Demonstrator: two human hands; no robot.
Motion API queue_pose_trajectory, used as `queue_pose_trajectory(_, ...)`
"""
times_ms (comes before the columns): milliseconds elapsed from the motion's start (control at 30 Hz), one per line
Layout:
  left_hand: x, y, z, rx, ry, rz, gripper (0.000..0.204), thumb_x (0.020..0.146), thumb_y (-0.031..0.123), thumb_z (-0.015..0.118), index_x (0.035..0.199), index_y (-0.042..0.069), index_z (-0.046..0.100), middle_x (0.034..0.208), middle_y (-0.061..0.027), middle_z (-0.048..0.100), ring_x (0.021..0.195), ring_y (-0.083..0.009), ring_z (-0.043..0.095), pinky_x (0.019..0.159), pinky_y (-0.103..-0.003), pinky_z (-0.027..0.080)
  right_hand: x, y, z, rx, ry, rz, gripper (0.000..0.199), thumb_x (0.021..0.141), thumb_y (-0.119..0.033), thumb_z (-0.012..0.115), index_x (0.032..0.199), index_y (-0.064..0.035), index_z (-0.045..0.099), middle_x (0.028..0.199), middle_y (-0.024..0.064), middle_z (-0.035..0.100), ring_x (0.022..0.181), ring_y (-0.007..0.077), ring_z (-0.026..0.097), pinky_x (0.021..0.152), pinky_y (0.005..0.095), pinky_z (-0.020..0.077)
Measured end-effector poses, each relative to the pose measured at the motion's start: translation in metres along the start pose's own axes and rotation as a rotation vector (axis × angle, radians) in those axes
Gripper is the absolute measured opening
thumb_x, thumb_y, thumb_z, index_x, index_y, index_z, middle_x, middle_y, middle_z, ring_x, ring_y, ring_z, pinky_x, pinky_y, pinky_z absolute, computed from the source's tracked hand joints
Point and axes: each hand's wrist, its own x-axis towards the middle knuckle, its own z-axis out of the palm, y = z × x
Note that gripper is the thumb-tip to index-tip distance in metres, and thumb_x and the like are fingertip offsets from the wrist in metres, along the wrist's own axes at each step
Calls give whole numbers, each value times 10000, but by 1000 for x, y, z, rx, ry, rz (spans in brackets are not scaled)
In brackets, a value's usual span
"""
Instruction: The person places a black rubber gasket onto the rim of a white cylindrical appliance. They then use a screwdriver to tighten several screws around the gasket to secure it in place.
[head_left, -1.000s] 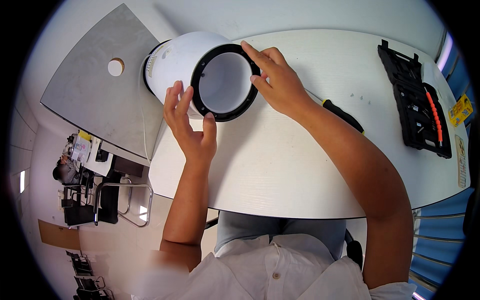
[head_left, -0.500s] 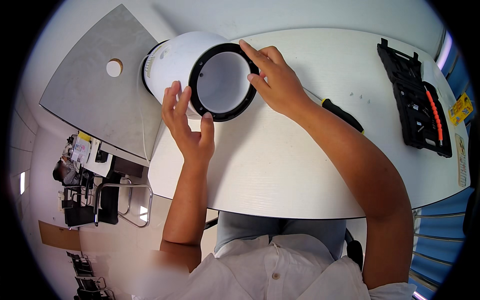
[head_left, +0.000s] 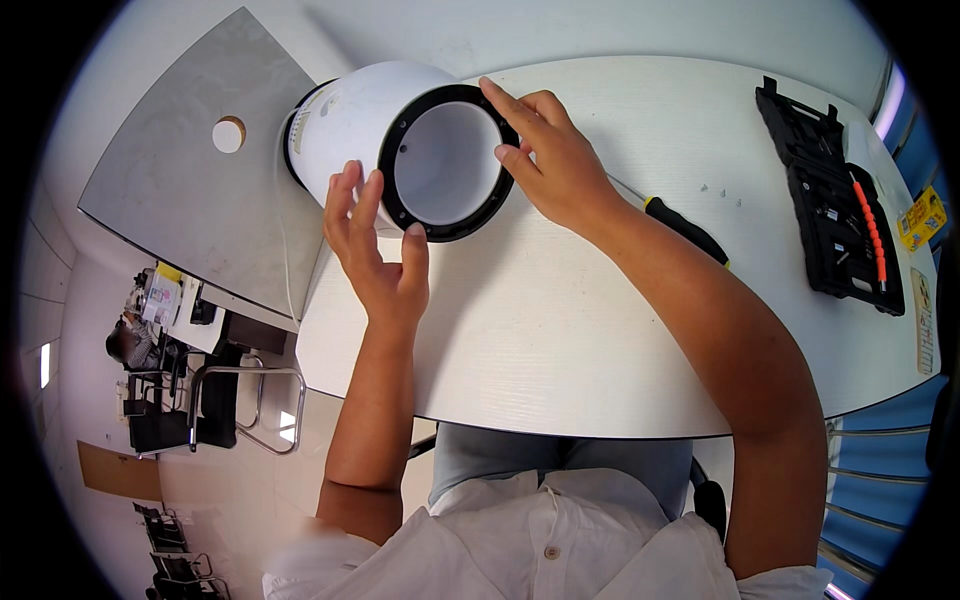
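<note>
A grey, flat panel (head_left: 180, 190) with a round hole lies at far left, a thin white cable (head_left: 284, 205) hanging along its edge; beside it, at the far left of the white, curved-edge table (head_left: 540, 340), is the white, rounded plastic cylinder (head_left: 365, 95), its open mouth angled toward the person, probably so that the inside can be seen; whether it lies flat or is tilted I cannot tell; the left hand (head_left: 375, 265) loosely grasps its near side, fingers bent against the wall and thumb by the black, circular rim (head_left: 387, 165); the right hand (head_left: 563, 165) grips that rim opposite, forefinger along the outside, thumb at the inner edge, a spread hold that likely steadies it from both sides; next, a screwdriver with a black-and-yellow handle (head_left: 685, 230) and small metallic screws (head_left: 723, 195) lie within easy reach; farther right, a black plastic tool case (head_left: 835, 235) sits open, presumably for access.
</note>
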Motion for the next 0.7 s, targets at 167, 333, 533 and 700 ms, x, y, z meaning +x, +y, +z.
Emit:
queue_pose_trajectory(167, -1, -2, 0, 15, -3, 5, 535, 819, 102, 586, 1332, 56, 442, 1422, -135, 375, 1346, -304, 310, 1097, -428, 252, -1, 0, 1, 6, 23, -5, 571, 879, -149, 574, 1405, -250, 376, 1151, 88, 457, 813, 227, 597, 713, 363, 519)
queue_pose_trajectory(333, -1, -1, 1, 11, 2, 1, 534, 819, 105, 587, 1331, 58, 444, 1420, -133, 376, 1349, -305, 307, 1099, -429, 250, -1, 0, 3, 1, 33, -1, 572, 878, -147, 573, 1404, -254, 379, 1155, 89, 456, 812, 225, 596, 713, 358, 516)
queue_pose_trajectory(533, 0, -1, 1, 13, 2, -2, 542, 804, 86, 582, 1329, 58, 446, 1419, -133, 377, 1349, -304, 309, 1101, -429, 248, -1, -2, 2, 0, 14, 20, 577, 877, -148, 576, 1407, -258, 376, 1162, 89, 453, 825, 225, 596, 723, 360, 514)
queue_pose_trajectory(700, -1, -1, 1, 12, 3, -3, 540, 806, 87, 584, 1327, 54, 447, 1416, -136, 380, 1346, -305, 313, 1099, -427, 253, -1, -2, 1, 6, 4, 25, 580, 878, -119, 561, 1407, -271, 375, 1152, 82, 456, 858, 222, 590, 741, 356, 512)
